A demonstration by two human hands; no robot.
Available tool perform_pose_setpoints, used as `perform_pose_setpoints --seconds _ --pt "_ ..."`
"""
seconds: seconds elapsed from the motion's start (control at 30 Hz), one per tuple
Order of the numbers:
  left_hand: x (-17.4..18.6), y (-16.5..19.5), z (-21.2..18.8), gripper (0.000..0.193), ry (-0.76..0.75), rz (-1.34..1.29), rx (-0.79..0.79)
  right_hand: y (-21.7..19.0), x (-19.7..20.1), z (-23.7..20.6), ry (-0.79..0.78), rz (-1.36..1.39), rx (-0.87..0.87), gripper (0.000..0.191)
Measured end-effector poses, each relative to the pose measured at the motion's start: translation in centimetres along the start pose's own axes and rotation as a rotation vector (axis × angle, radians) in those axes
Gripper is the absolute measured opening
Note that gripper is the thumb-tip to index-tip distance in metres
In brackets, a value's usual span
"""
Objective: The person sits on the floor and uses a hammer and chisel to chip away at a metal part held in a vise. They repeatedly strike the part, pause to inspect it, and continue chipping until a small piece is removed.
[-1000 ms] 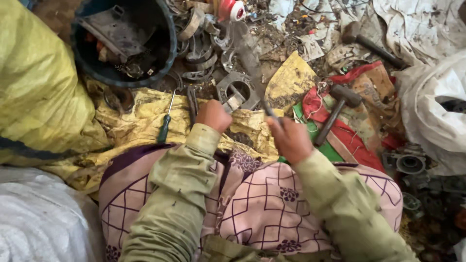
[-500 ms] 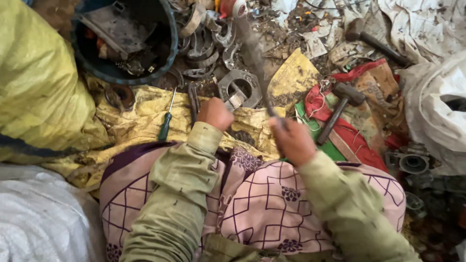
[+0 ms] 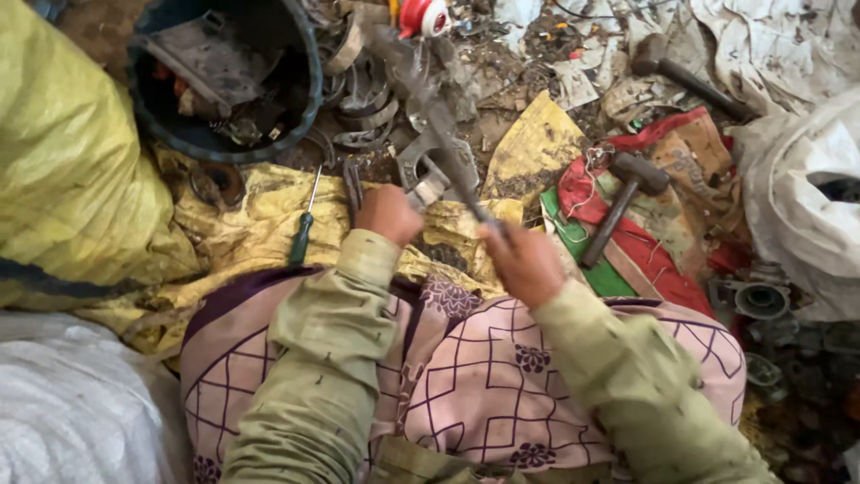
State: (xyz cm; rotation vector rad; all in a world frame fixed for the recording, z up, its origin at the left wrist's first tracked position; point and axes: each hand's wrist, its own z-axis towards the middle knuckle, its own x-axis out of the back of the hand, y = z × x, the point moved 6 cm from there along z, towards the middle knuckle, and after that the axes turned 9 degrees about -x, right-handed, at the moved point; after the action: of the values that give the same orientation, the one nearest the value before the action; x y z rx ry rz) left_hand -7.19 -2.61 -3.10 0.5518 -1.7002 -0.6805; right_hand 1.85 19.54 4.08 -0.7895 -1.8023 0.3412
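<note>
— While the right hand is closed around the lower end of a long dark tool, where does that tool lie?

— It slants up and away from the fist, blurred along its length, passing over the grey metal bracket that sits on the ground just beyond the yellow cloth. Its far end is too smeared to make out.

— And the left hand?

— Curled into a narrow fist on the far edge of the yellow cloth, just left of the bracket. I cannot tell whether it grips anything.

— What else lies about the bracket?

— To its left, on the cloth, a green-handled screwdriver. Further left and beyond, a dark round bucket holding scrap metal. To its right, a hammer rests on red and green fabric, and a second hammer lies well beyond that. Metal rings lie just beyond the bracket.
</note>
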Motion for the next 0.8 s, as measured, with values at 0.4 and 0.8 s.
perform_pose_setpoints --seconds 0.4,0.8 --pt "0.0 1.4 -0.5 0.025 -0.085 -0.029 0.068 -0.3 -2.6 3.0 0.035 -0.276 0.069 0.051" --pt "-0.3 1.5 -0.2 0.025 0.002 -0.008 -0.001 -3.5 2.8 -2.9 0.405 -0.055 0.437 0.049"
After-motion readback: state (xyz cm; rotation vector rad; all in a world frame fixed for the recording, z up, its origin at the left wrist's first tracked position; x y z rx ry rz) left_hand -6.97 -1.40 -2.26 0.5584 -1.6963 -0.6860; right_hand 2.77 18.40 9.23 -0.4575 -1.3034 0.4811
